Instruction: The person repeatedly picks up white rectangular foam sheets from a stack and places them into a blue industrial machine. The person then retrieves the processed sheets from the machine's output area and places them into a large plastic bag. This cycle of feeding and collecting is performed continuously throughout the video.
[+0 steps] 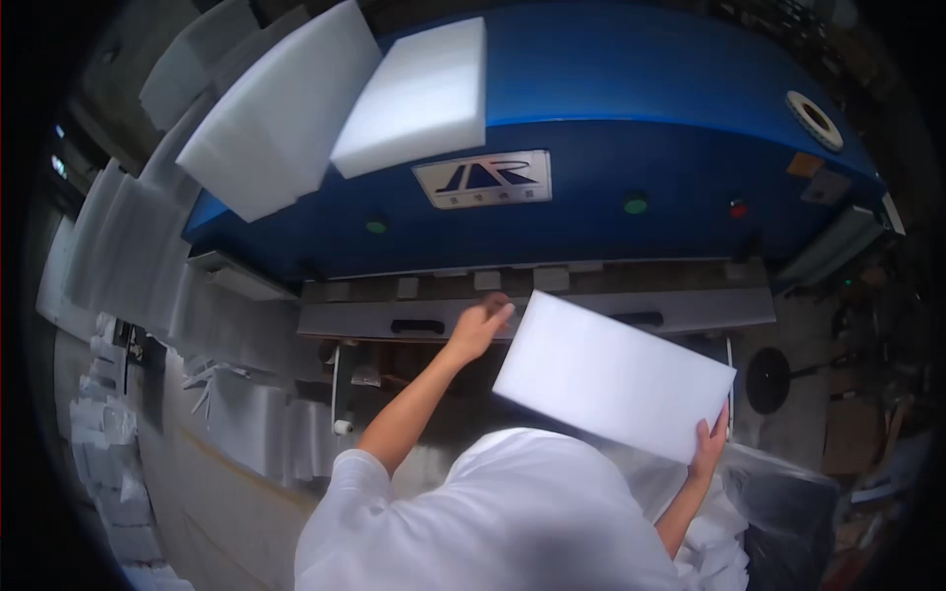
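A thick white foam block (616,379) hangs tilted in front of me, its right end lower. My right hand (709,443) is closed around its lower right corner, fingers showing along the edge. My left hand (480,327) is just off the block's upper left corner, above the front ledge (562,313) of a blue machine. Its fingers are loosely bent and slightly blurred, the thumb apart from them, and I see nothing held there. White pieces (488,281) sit in a row along the machine's bed behind that hand.
Across the front stands the blue machine (591,163) with green and red buttons and a tape roll (814,120) on top. Two foam blocks (419,94) lean over its upper left. Foam sheets (128,246) are stacked at left; plastic-wrapped pieces (714,537) lie at lower right.
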{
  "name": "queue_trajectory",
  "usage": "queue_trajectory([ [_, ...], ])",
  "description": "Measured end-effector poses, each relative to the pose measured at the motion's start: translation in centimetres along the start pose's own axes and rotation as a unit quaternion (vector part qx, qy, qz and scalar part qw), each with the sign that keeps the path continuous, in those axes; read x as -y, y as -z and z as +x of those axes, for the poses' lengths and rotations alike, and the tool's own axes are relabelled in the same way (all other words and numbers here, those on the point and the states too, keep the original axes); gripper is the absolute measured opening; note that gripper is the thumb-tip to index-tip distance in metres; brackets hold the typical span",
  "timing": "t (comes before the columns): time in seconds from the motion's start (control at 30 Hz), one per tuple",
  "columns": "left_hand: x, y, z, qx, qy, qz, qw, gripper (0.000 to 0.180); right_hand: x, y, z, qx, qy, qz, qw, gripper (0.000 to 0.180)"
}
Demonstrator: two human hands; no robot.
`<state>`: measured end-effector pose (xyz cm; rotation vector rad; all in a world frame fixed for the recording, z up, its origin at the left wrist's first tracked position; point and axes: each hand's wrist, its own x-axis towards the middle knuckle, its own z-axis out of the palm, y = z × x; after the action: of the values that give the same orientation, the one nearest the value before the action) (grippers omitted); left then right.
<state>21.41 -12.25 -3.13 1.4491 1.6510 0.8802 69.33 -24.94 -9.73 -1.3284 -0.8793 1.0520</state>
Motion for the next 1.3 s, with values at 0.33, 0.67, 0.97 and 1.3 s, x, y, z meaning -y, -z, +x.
queue_trajectory([
  [0.33,20.3,7.1,2.5,-0.256,0.0,0.474,0.842,0.037,-4.9,5.7,1.3,-0.286,-0.031,0.031,0.957,0.065],
  [0.67,21.3,6.7,2.4,-0.24,0.028,0.436,0.867,0.054,-8.4,6.3,1.3,-0.31,-0.045,0.001,0.95,0.066],
  [0.97,23.4,6.5,4.2,-0.202,0.114,0.426,0.874,0.085,-12.7,3.2,13.2,-0.29,-0.046,-0.007,0.956,0.062],
  [1.3,23.5,8.2,12.6,-0.255,-0.106,0.219,0.936,0.069,-14.9,-13.2,25.0,-0.145,0.312,-0.646,0.682,0.082],
])
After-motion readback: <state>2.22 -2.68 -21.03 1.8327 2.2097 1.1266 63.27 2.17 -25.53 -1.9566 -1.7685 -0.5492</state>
